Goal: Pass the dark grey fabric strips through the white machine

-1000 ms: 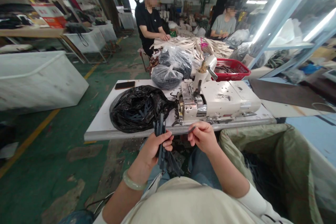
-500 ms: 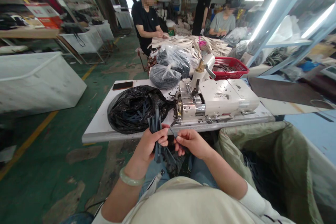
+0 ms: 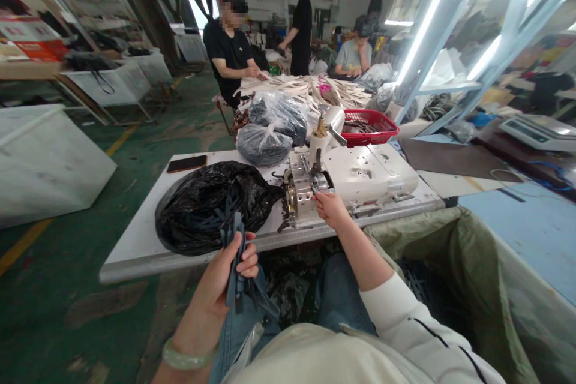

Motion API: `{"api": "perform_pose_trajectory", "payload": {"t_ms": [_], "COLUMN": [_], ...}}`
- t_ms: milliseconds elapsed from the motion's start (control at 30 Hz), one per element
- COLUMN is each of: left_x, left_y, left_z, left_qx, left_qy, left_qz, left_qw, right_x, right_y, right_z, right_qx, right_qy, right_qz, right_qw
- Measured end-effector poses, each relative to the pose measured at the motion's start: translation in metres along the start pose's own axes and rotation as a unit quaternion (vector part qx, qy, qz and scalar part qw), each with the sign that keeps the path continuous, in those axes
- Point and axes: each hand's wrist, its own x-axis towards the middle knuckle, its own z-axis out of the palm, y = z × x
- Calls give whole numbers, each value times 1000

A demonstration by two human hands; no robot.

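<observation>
My left hand [image 3: 234, 264] is closed around a bunch of dark blue-grey strips [image 3: 237, 240], held upright in front of the table edge with loose ends hanging below. At the front of a white sewing-type machine [image 3: 364, 174], my right hand [image 3: 330, 210] pinches a single dark strip [image 3: 314, 189]. The strip's far end lies at the machine's metal working head, and its tip is hidden there. Left of the machine, an open black plastic bag [image 3: 180, 216] holds more of the same strips.
A phone [image 3: 187, 163] lies at the table's back left. Behind the machine are tied clear bags [image 3: 264, 145] and a red basket [image 3: 373, 126]. At my right stands a green fabric-lined bin [image 3: 477, 252] with strips inside. Co-workers [image 3: 227, 48] are at a far table of pale strips.
My right hand has moved forward from beside my left hand to the machine's head, carrying one strip. My left hand, still holding the bunch, is lower and farther left; the view has shifted right.
</observation>
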Motion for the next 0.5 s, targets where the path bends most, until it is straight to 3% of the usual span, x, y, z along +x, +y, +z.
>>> {"api": "perform_pose_trajectory", "payload": {"t_ms": [200, 333, 433, 467, 500], "left_x": [2, 3, 3, 3, 3], "left_y": [-1, -3, -4, -5, -5], "left_z": [-1, 2, 3, 4, 4], "left_qx": [11, 24, 31, 32, 34], "left_qy": [4, 1, -9, -13, -17], "left_qz": [-10, -13, -11, -12, -14], "left_qw": [1000, 1000, 999, 999, 999], "right_x": [7, 2, -25, -38, -53], "right_y": [-3, -4, 0, 3, 7], "right_z": [4, -1, -41, -65, -93], "right_qx": [12, 14, 6, -22, -82], "right_qy": [41, 125, 219, 270, 350], "right_qz": [-13, -70, -133, -155, -193], "right_qw": [999, 990, 967, 950, 913]}}
